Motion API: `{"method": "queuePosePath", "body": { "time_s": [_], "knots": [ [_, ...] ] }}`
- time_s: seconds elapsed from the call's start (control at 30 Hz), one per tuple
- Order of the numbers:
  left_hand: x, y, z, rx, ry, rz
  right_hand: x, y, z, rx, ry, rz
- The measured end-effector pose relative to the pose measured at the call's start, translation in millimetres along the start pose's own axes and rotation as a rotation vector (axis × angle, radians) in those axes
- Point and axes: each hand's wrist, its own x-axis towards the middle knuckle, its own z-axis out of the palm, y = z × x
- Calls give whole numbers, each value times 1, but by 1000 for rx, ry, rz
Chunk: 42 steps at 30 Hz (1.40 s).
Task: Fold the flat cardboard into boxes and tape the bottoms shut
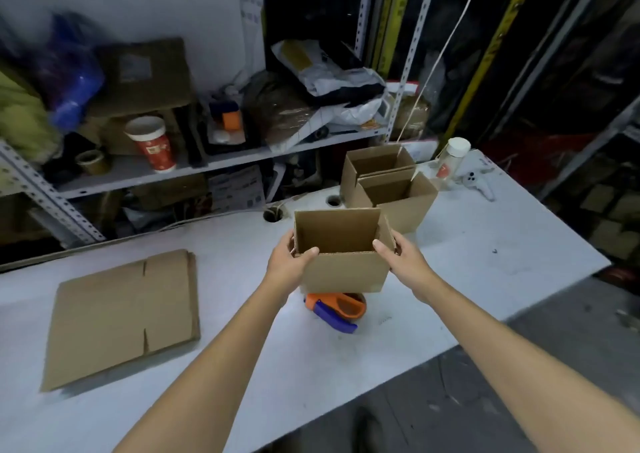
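A folded brown cardboard box (344, 269) is held upright above the white table (485, 262), its top open. My left hand (289, 262) grips its left side with the thumb over the near rim. My right hand (403, 260) grips its right side the same way. Beneath the box lies an orange and purple tape dispenser (337, 309). A stack of flat cardboard sheets (123, 317) rests on the table to the left. Two finished open boxes (398, 191) (375, 161) stand behind, touching each other.
A white-capped bottle (453, 156) and a white controller (479, 184) sit at the table's far right. Two round holes (273, 214) pierce the table's back edge. Metal shelving (145, 172) behind holds a red cup (152, 146), a tape roll (92, 161) and bags.
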Motion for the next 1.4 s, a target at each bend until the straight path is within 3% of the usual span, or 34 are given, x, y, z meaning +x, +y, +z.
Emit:
{"method": "queuePosePath", "body": {
  "time_s": [0.23, 0.6, 1.1, 1.4],
  "knots": [
    [33, 2, 102, 87, -38, -5, 25, 32, -90, -26, -13, 26],
    [75, -6, 225, 109, 90, -76, 126, 78, -195, -99, -255, 63],
    [105, 6, 255, 139, 188, -125, 187, 78, -224, -69, -317, 43],
    [91, 5, 247, 273, 232, -230, 180, 97, -234, 39, -156, 144]
  ]
}}
